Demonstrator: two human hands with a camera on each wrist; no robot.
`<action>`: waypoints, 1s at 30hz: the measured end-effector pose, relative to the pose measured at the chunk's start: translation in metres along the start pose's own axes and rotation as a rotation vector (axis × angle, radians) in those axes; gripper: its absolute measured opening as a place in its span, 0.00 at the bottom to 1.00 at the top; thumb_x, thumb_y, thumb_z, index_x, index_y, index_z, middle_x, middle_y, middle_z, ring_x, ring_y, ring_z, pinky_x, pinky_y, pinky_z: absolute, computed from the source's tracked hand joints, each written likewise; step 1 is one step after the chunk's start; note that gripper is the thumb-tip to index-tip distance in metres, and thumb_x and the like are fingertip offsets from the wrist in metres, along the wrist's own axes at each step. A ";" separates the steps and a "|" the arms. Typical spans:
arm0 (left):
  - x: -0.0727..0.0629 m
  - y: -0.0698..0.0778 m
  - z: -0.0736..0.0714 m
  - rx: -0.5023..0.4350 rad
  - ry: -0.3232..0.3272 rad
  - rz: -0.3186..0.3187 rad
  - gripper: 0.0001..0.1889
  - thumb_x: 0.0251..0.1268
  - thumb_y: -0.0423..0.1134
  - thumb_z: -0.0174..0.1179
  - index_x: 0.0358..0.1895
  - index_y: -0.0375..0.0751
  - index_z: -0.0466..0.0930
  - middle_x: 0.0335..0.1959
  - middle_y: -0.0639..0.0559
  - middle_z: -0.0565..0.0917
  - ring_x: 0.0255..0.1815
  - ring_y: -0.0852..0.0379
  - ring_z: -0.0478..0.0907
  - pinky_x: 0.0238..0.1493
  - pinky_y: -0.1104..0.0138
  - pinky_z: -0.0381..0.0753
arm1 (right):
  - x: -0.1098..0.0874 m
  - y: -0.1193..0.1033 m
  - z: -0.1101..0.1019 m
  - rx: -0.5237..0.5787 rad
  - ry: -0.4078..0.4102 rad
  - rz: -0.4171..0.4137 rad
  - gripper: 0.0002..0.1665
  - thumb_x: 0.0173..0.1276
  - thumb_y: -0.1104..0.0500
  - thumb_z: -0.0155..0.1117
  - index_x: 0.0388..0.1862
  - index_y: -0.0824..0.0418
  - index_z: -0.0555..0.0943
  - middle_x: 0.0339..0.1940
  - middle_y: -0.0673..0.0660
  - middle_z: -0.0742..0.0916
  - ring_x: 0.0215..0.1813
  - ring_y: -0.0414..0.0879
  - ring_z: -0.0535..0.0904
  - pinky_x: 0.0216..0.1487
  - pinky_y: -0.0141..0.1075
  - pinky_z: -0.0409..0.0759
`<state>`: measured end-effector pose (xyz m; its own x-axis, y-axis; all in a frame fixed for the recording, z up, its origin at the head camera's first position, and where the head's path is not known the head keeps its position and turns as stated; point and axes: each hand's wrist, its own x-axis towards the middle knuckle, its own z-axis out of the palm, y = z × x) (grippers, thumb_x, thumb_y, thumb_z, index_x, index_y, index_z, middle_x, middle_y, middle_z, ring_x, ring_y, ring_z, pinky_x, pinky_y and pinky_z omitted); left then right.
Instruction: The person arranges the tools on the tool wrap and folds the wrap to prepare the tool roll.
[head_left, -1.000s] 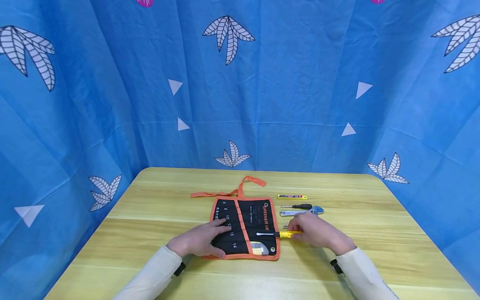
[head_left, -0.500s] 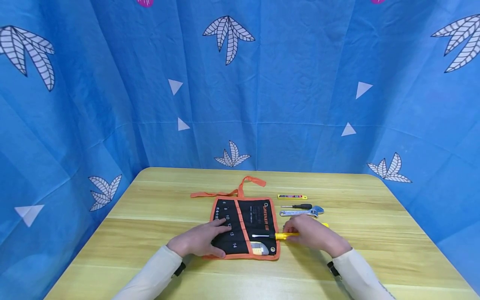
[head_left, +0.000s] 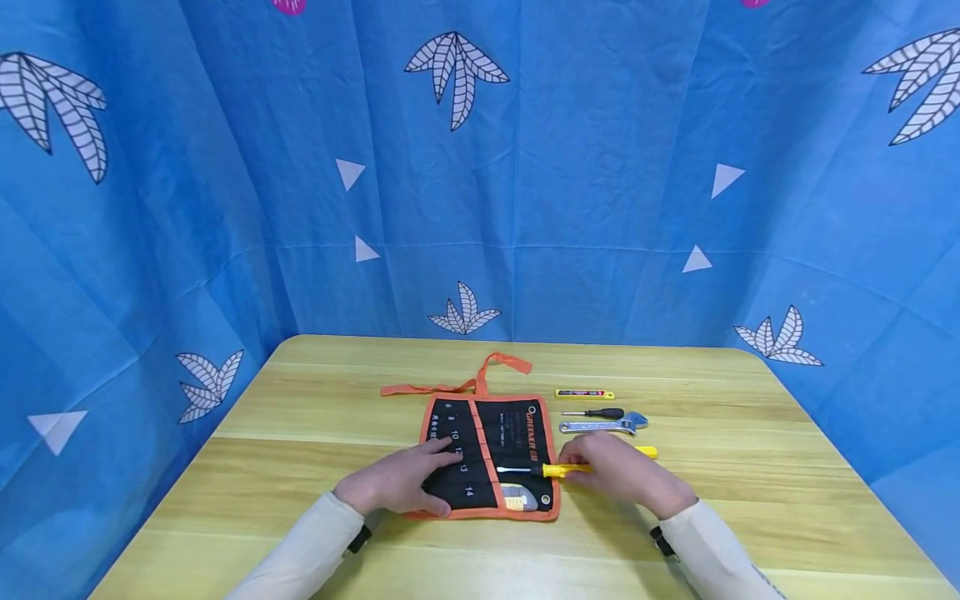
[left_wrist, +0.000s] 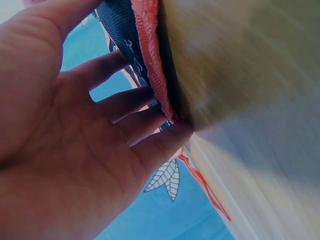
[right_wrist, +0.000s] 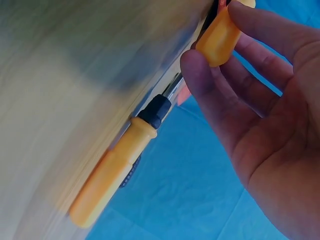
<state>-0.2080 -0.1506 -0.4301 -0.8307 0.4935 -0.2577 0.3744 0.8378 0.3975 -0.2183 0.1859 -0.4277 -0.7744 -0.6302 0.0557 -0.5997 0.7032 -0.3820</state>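
Observation:
A black tool pouch [head_left: 517,433] with orange trim lies unrolled on the table, its pockets marked with numbers. My left hand [head_left: 401,482] rests on its left side with fingers spread; in the left wrist view the fingertips touch the pouch's orange edge [left_wrist: 150,55]. Between thumb and fingers, my right hand [head_left: 607,468] pinches the yellow handle of a screwdriver [head_left: 557,471]. Its flat blade points left across the pouch, the tip at the orange pocket band. A grey and yellow utility knife [head_left: 521,497] sits partly tucked in a pocket below. Another yellow-handled screwdriver [right_wrist: 112,172] lies beside my right hand.
Right of the pouch, an adjustable wrench [head_left: 603,424], a small black-handled screwdriver [head_left: 609,413] and a slim yellow case [head_left: 585,394] lie in a stack of rows. Orange tie straps [head_left: 480,382] extend behind the pouch. A blue curtain [head_left: 585,167] surrounds the wooden table.
My right hand has moved left with the screwdriver, bringing its tip to the pocket band. The other yellow handle has come into sight behind that hand. My left hand has stayed still.

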 end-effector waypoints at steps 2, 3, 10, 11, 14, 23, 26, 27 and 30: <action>0.000 0.000 0.000 0.003 -0.001 0.000 0.41 0.58 0.56 0.74 0.75 0.54 0.71 0.82 0.48 0.61 0.80 0.42 0.60 0.75 0.44 0.66 | 0.000 -0.001 0.001 0.005 0.003 -0.001 0.05 0.65 0.63 0.74 0.36 0.54 0.87 0.29 0.40 0.84 0.30 0.33 0.71 0.33 0.31 0.76; 0.000 0.000 0.000 0.004 -0.002 0.001 0.41 0.58 0.56 0.74 0.75 0.54 0.71 0.82 0.48 0.61 0.80 0.42 0.60 0.75 0.44 0.66 | 0.001 -0.002 0.001 0.009 0.001 0.000 0.05 0.65 0.63 0.74 0.37 0.54 0.87 0.30 0.41 0.85 0.30 0.33 0.72 0.34 0.32 0.77; 0.001 -0.001 0.000 -0.007 -0.006 0.003 0.41 0.58 0.56 0.74 0.75 0.54 0.71 0.82 0.48 0.60 0.80 0.42 0.60 0.75 0.43 0.66 | 0.003 -0.004 0.003 0.011 -0.002 0.011 0.06 0.65 0.64 0.73 0.40 0.56 0.88 0.32 0.43 0.87 0.31 0.33 0.74 0.36 0.32 0.80; 0.001 -0.001 0.000 -0.008 -0.006 0.004 0.41 0.58 0.55 0.74 0.75 0.54 0.71 0.82 0.48 0.60 0.80 0.41 0.60 0.75 0.43 0.66 | 0.003 -0.004 0.003 0.008 0.000 0.007 0.06 0.65 0.64 0.74 0.40 0.56 0.88 0.33 0.44 0.87 0.32 0.33 0.74 0.36 0.32 0.80; 0.000 -0.002 0.001 -0.009 -0.005 0.006 0.41 0.58 0.56 0.74 0.75 0.53 0.71 0.82 0.48 0.60 0.80 0.41 0.60 0.74 0.43 0.66 | 0.003 -0.006 0.003 0.010 0.006 -0.006 0.07 0.65 0.65 0.74 0.41 0.57 0.88 0.33 0.45 0.87 0.32 0.34 0.74 0.36 0.32 0.79; 0.001 -0.002 0.000 -0.003 -0.008 0.004 0.41 0.58 0.56 0.74 0.75 0.53 0.71 0.82 0.48 0.60 0.80 0.41 0.60 0.74 0.43 0.67 | 0.005 -0.005 0.005 0.009 0.002 -0.018 0.11 0.61 0.68 0.76 0.41 0.58 0.88 0.32 0.44 0.85 0.32 0.36 0.72 0.34 0.30 0.76; 0.001 -0.001 0.000 -0.003 -0.010 0.000 0.41 0.58 0.56 0.74 0.75 0.53 0.71 0.82 0.48 0.60 0.80 0.41 0.60 0.74 0.44 0.66 | 0.003 -0.003 0.004 0.013 -0.002 -0.014 0.11 0.60 0.67 0.77 0.40 0.57 0.88 0.31 0.43 0.84 0.31 0.35 0.72 0.34 0.31 0.76; 0.001 -0.001 0.000 -0.003 -0.011 -0.001 0.41 0.59 0.56 0.74 0.75 0.53 0.71 0.82 0.48 0.60 0.80 0.41 0.60 0.75 0.44 0.66 | 0.002 -0.002 0.003 0.013 -0.004 -0.012 0.11 0.60 0.67 0.77 0.40 0.56 0.88 0.30 0.43 0.84 0.31 0.35 0.72 0.34 0.31 0.76; 0.001 -0.001 0.000 -0.003 -0.012 0.000 0.41 0.59 0.56 0.74 0.75 0.53 0.71 0.82 0.48 0.60 0.80 0.41 0.60 0.75 0.44 0.66 | -0.001 0.001 0.000 0.014 -0.021 0.004 0.12 0.60 0.65 0.78 0.41 0.55 0.88 0.31 0.42 0.85 0.31 0.35 0.72 0.34 0.32 0.77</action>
<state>-0.2088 -0.1510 -0.4304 -0.8260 0.4958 -0.2681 0.3726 0.8372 0.4003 -0.2179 0.1873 -0.4279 -0.7725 -0.6341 0.0350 -0.5936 0.7014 -0.3947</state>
